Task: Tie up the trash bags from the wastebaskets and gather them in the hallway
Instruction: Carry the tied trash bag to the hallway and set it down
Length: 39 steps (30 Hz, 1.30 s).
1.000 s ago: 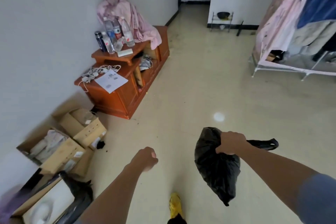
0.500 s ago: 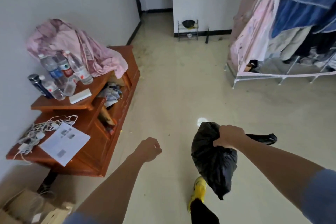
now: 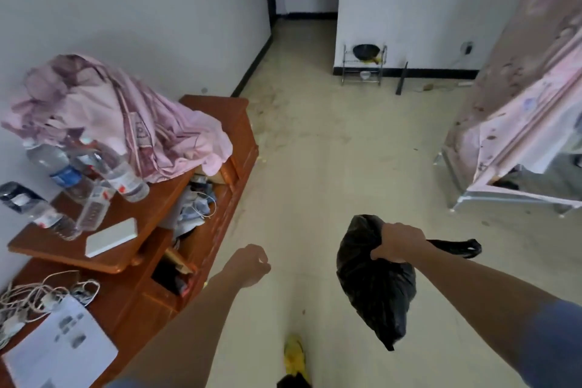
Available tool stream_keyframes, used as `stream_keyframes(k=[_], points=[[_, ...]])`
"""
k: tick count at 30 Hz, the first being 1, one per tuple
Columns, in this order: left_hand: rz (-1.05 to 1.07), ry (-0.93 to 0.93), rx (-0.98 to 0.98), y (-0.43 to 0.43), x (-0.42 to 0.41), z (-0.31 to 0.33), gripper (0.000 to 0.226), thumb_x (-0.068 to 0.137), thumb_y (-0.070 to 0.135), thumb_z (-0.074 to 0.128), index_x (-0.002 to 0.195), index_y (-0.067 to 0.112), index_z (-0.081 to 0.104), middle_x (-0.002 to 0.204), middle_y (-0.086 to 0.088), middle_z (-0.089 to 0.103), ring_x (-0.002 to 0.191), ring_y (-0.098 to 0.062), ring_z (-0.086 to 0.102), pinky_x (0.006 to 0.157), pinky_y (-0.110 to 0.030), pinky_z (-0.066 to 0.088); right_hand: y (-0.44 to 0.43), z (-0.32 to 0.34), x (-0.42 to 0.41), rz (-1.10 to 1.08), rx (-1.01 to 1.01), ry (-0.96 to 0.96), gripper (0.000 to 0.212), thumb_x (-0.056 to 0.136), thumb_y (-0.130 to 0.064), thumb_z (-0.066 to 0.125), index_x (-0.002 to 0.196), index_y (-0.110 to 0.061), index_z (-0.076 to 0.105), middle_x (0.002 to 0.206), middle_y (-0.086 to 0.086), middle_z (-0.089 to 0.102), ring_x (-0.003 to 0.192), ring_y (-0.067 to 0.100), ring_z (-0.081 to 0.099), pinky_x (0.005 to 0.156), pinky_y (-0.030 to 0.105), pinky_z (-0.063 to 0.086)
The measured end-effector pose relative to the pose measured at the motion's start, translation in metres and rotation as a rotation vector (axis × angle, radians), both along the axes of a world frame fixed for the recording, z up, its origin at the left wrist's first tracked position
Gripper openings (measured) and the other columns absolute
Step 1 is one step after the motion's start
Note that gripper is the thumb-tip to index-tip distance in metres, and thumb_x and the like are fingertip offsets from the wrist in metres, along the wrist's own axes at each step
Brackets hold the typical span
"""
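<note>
Fingers, right hand (image 3: 398, 242): curled round black trash bag (image 3: 374, 290) neck | left hand (image 3: 252, 264): curled, holding nothing

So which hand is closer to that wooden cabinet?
Left. The left hand, curled and empty, is just off the wooden cabinet; the right hand grips the black trash bag farther out.

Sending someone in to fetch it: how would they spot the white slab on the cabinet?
Along the left wall stands a reddish-brown wooden cabinet under a crumpled pink cloth. On its raised shelf, beside clear plastic bottles, lies the flat white rectangular slab. It alone there is flat and white.
</note>
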State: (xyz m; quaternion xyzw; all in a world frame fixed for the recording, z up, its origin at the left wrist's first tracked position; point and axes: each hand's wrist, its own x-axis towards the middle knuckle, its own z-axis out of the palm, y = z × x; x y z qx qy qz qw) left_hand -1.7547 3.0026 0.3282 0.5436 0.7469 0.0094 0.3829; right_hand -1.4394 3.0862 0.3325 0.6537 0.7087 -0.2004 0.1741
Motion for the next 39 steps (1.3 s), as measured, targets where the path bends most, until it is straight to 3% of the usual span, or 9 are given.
stream_keyframes(k=[9, 12, 15, 24, 27, 30, 35, 39], points=[[-0.055, 0.001, -0.03, 0.298, -0.055, -0.015, 0.031, 0.09, 0.021, 0.058, 0.111, 0.0, 0.063, 0.115, -0.018, 0.063, 0.111, -0.036, 0.061, 0.09, -0.038, 0.051, 0.274, -0.011, -0.06, -0.062, -0.02, -0.012, 0.058, 0.076, -0.057, 0.065, 0.117, -0.018, 0.055, 0.094, -0.001, 0.054, 0.087, 0.022, 0.056, 0.071, 0.03, 0.043], [-0.073, -0.011, -0.01, 0.404, -0.061, 0.008, 0.03, 0.09, 0.02, 0.058, 0.11, -0.001, 0.064, 0.105, -0.018, 0.067, 0.106, -0.035, 0.064, 0.081, -0.033, 0.051, 0.358, 0.01, -0.072, -0.102, 0.012, 0.005, 0.059, 0.076, -0.059, 0.064, 0.117, -0.017, 0.053, 0.092, -0.001, 0.054, 0.082, 0.022, 0.054, 0.069, 0.03, 0.042], [-0.094, -0.053, 0.024, 0.505, -0.059, 0.028, 0.026, 0.088, 0.024, 0.061, 0.107, 0.007, 0.065, 0.11, -0.018, 0.068, 0.094, -0.031, 0.067, 0.071, -0.028, 0.045, 0.439, 0.024, -0.076, -0.13, 0.048, 0.017, 0.057, 0.076, -0.059, 0.064, 0.115, -0.017, 0.054, 0.089, -0.002, 0.054, 0.079, 0.022, 0.054, 0.067, 0.03, 0.042], [-0.121, -0.042, 0.067, 0.799, -0.057, 0.024, 0.023, 0.088, 0.023, 0.061, 0.106, 0.009, 0.064, 0.111, -0.016, 0.067, 0.104, -0.031, 0.065, 0.08, -0.034, 0.051, 0.718, 0.001, -0.085, -0.138, 0.045, 0.037, 0.058, 0.076, -0.059, 0.064, 0.116, -0.017, 0.055, 0.093, -0.001, 0.055, 0.083, 0.022, 0.054, 0.069, 0.031, 0.044], [-0.109, -0.021, 0.042, 0.888, -0.065, 0.021, 0.022, 0.088, 0.024, 0.062, 0.105, 0.009, 0.064, 0.111, -0.015, 0.067, 0.105, -0.03, 0.065, 0.077, -0.032, 0.049, 0.82, -0.003, -0.091, -0.124, 0.018, 0.052, 0.06, 0.076, -0.058, 0.066, 0.118, -0.016, 0.054, 0.101, 0.001, 0.059, 0.089, 0.022, 0.058, 0.071, 0.03, 0.044], [-0.082, -0.014, 0.045, 0.965, -0.084, 0.024, 0.017, 0.089, 0.025, 0.061, 0.1, 0.012, 0.062, 0.113, -0.014, 0.065, 0.102, -0.027, 0.063, 0.086, -0.034, 0.051, 0.912, 0.007, -0.104, -0.097, 0.029, 0.059, 0.062, 0.075, -0.058, 0.068, 0.12, -0.017, 0.054, 0.092, 0.0, 0.056, 0.081, 0.022, 0.055, 0.066, 0.03, 0.042], [-0.001, -0.004, 0.011, 1.088, -0.122, 0.029, 0.029, 0.092, 0.027, 0.057, 0.115, 0.009, 0.059, 0.119, -0.011, 0.059, 0.111, -0.027, 0.059, 0.092, -0.034, 0.049, 1.061, 0.017, -0.132, -0.04, 0.047, 0.046, 0.063, 0.077, -0.059, 0.066, 0.122, -0.017, 0.053, 0.096, 0.002, 0.056, 0.085, 0.024, 0.056, 0.068, 0.03, 0.042], [0.004, -0.012, -0.001, 1.203, -0.15, 0.011, 0.028, 0.091, 0.026, 0.059, 0.111, 0.008, 0.06, 0.115, -0.014, 0.062, 0.107, -0.03, 0.062, 0.079, -0.032, 0.048, 1.176, 0.007, -0.155, -0.032, 0.046, 0.022, 0.057, 0.079, -0.058, 0.065, 0.116, -0.016, 0.055, 0.097, 0.002, 0.057, 0.085, 0.023, 0.057, 0.068, 0.03, 0.042]])
